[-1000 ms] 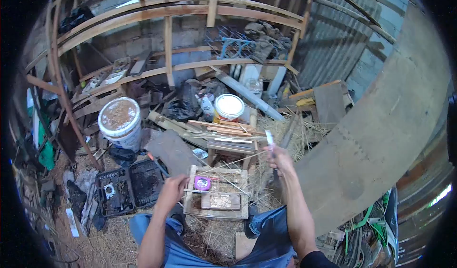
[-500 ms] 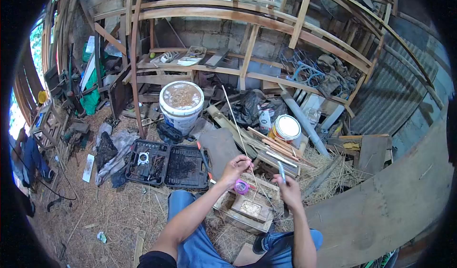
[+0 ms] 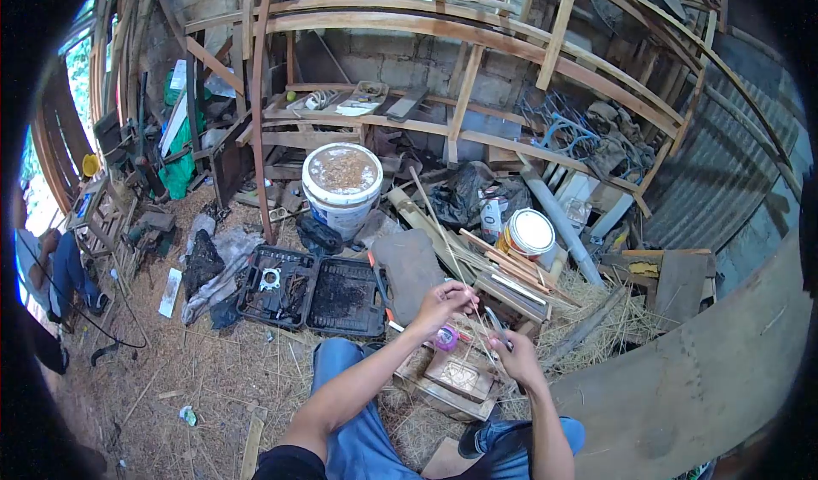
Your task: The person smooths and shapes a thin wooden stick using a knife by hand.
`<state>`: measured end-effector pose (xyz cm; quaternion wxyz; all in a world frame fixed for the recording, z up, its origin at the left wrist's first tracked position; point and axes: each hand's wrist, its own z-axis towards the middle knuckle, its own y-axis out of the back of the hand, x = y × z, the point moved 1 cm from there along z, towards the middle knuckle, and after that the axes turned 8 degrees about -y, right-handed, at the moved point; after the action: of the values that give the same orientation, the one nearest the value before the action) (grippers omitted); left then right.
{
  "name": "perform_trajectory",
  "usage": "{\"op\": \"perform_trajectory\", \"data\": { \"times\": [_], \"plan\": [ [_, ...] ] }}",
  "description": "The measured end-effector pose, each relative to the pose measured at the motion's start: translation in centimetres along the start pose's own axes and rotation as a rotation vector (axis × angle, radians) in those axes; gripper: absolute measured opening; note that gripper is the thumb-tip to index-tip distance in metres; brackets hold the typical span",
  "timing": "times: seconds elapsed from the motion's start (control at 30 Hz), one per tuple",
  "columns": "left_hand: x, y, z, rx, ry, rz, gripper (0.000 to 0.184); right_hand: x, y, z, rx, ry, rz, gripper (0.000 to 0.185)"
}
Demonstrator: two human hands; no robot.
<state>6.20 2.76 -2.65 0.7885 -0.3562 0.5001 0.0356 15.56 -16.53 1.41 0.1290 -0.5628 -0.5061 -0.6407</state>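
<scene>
My left hand (image 3: 450, 306) pinches a long thin wooden strip (image 3: 441, 226), which slants from the upper left down toward my right hand. Closed around a knife-like tool with a grey metal end (image 3: 504, 338), my right hand (image 3: 521, 362) is at the lower part of the strip; fingers partly hide the tool. Below the hands, a small wooden block (image 3: 460, 376) with a carved or marked top rests on a low wooden piece. A purple round item (image 3: 446, 337), perhaps a tape roll, lies just under my left hand.
An open black tool case (image 3: 345, 297) lies at left. A white bucket (image 3: 341, 182) and a smaller lidded pail (image 3: 528, 233) stand behind. Wooden strips (image 3: 520, 271) are piled ahead, a large board (image 3: 690, 361) is at right, and another person (image 3: 64, 267) sits far left.
The strip's upper end has come down and its lower part lies nearer my right hand. The tool has tilted against or beside the strip. The view has shifted slightly left.
</scene>
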Motion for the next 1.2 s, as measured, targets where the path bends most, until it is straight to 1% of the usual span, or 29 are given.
{"op": "perform_trajectory", "data": {
  "times": [0.03, 0.07, 0.1, 0.13, 0.17, 0.2, 0.23, 0.27, 0.33, 0.37, 0.43, 0.5, 0.53, 0.57, 0.6, 0.63, 0.67, 0.73, 0.8, 0.83, 0.87, 0.93, 0.97, 1.0, 1.07, 1.1, 1.13, 1.17, 1.2],
  "plan": [
    [-0.6, 0.2, 0.2, -0.04, -0.092, 0.031, 0.018, -1.2, 0.2, 0.2, -0.026, 0.001, -0.128, 0.023],
    [-1.2, 0.7, 0.4, -0.052, -0.095, 0.039, 0.018, -2.3, 0.2, 0.5, -0.047, -0.001, -0.252, 0.022],
    [-2.8, 1.3, 0.9, -0.174, -0.2, 0.071, 0.019, -0.9, 1.0, -0.3, -0.089, -0.015, -0.479, 0.019],
    [-4.2, 1.9, 1.5, -0.296, -0.306, 0.103, 0.02, -2.8, 2.0, 0.3, -0.093, -0.036, -0.436, 0.018],
    [-5.3, 2.9, 2.0, -0.312, -0.309, 0.114, 0.02, -4.8, 3.2, 0.8, -0.097, -0.06, -0.393, 0.017],
    [-6.4, 4.1, 2.4, -0.37, -0.382, 0.076, 0.021, -4.2, 4.4, 0.5, -0.15, -0.096, -0.432, 0.014],
    [-7.3, 5.0, 2.5, -0.422, -0.453, 0.037, 0.022, -9.2, 5.5, 2.2, -0.274, 0.008, -0.415, 0.01],
    [-7.6, 5.5, 2.4, -0.425, -0.45, 0.043, 0.022, -9.1, 6.1, 2.2, -0.269, 0.006, -0.41, 0.01],
    [-7.8, 5.8, 2.4, -0.468, -0.425, -0.018, 0.023, -7.6, 7.6, 1.7, -0.293, -0.099, -0.155, 0.01],
    [-7.7, 5.8, 2.3, -0.459, -0.423, -0.034, 0.023, -7.9, 7.6, 2.1, -0.304, -0.115, -0.151, 0.01],
    [-7.9, 5.3, 2.4, -0.462, -0.429, -0.004, 0.019, -8.4, 8.0, 2.5, -0.389, -0.025, -0.015, 0.015],
    [-7.4, 5.1, 2.4, -0.484, -0.417, 0.003, 0.019, -7.1, 8.6, 1.7, -0.439, -0.104, 0.067, 0.021],
    [-7.4, 5.2, 2.5, -0.486, -0.43, 0.005, 0.019, -5.8, 8.7, 1.3, -0.508, -0.111, 0.187, 0.026],
    [-7.5, 5.2, 2.6, -0.452, -0.394, 0.019, 0.02, -4.5, 8.6, 1.1, -0.577, -0.112, 0.309, 0.032],
    [-7.5, 5.1, 2.2, -0.417, -0.353, 0.033, 0.022, -3.6, 9.0, 0.9, -0.546, -0.087, 0.484, 0.032],
    [-8.0, 5.0, 2.0, -0.308, -0.277, 0.093, 0.022, -2.9, 9.6, 0.6, -0.519, -0.055, 0.655, 0.032],
    [-8.4, 4.9, 1.6, -0.194, -0.198, 0.15, 0.022, -3.0, 10.3, 0.6, -0.575, -0.04, 0.689, 0.031],
    [-8.9, 4.5, 0.8, 0.005, -0.089, 0.515, 0.023, -3.4, 11.7, 0.4, -0.669, -0.034, 0.767, 0.031],
    [-8.2, 4.0, 0.1, 0.203, 0.042, 0.609, 0.021, -4.0, 12.8, 0.2, -0.738, -0.046, 0.814, 0.03],
    [-7.9, 3.4, -0.3, 0.273, 0.025, 0.769, 0.016, -4.4, 13.0, 0.5, -0.691, -0.007, 0.875, 0.026],
    [-7.4, 2.8, -0.4, 0.291, 0.032, 0.766, 0.016, -4.8, 13.0, 0.6, -0.63, 0.03, 0.936, 0.023],
    [-6.8, 0.9, -1.3, 0.325, 0.102, 0.93, 0.013, -4.9, 12.6, 0.7, -0.613, 0.033, 0.942, 0.023],
    [-5.3, 1.3, -1.2, 0.378, -0.028, 0.949, 0.015, -4.7, 12.0, 0.9, -0.582, 0.041, 0.944, 0.024],
    [-4.9, 0.9, -1.1, 0.435, -0.104, 1.005, 0.017, -4.2, 11.3, 1.1, -0.572, 0.036, 0.95, 0.024],
    [-4.5, -0.7, -1.5, 0.362, 0.032, 0.961, 0.015, -3.2, 9.6, 1.1, -0.513, -0.012, 0.937, 0.025],
    [-4.0, -1.2, -1.6, 0.356, 0.039, 0.963, 0.015, -3.4, 8.5, 1.5, -0.508, -0.04, 0.894, 0.024],
    [-3.4, -1.6, -1.6, 0.32, 0.023, 0.895, 0.015, -2.6, 7.3, 1.4, -0.502, -0.046, 0.896, 0.024],
    [-2.9, -1.8, -1.7, 0.284, 0.01, 0.83, 0.015, -2.0, 6.0, 1.2, -0.446, -0.054, 0.895, 0.023],
    [-2.8, -2.1, -1.8, 0.279, 0.019, 0.837, 0.015, -1.4, 4.9, 1.2, -0.388, -0.06, 0.895, 0.022]
  ]
}}
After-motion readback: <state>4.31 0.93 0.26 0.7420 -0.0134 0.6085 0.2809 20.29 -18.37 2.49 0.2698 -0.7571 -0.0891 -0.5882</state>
